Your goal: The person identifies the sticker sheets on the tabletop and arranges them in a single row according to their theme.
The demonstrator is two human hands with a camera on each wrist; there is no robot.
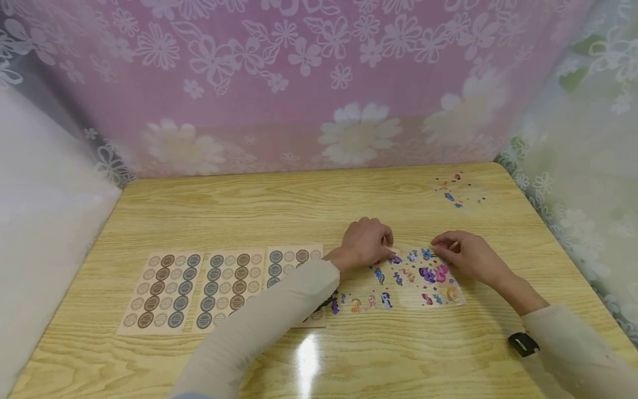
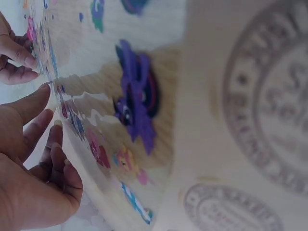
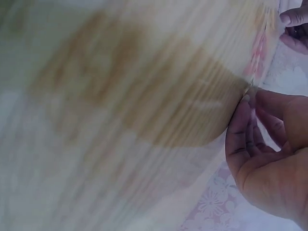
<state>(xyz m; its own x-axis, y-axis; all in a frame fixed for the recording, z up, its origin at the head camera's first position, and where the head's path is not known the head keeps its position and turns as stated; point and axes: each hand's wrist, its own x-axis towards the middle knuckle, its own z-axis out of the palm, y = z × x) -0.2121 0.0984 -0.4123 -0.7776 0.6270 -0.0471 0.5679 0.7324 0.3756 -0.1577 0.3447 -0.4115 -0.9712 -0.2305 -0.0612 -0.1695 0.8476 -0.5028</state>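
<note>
A clear sticker sheet [image 1: 413,277] printed with small colourful cartoon ponies lies toward the right of the wooden table, its far edge between my two hands. My left hand [image 1: 366,244] holds that far edge near its left corner with thumb and fingertips. At the far right corner my right hand [image 1: 471,259] pinches the sheet between thumb and fingers, seen closely in the right wrist view. Another stretch of clear sheet with ponies [image 1: 371,301] spreads below my left hand, partly hidden by the left sleeve. In the left wrist view a purple pony [image 2: 137,96] shows large.
On the left, three beige sheets of round brown and blue-grey labels [image 1: 159,291] lie in a row; my left forearm covers part of the rightmost. Small coloured stickers [image 1: 449,197] lie at the table's far right. A floral curtain [image 1: 299,83] hangs behind the table.
</note>
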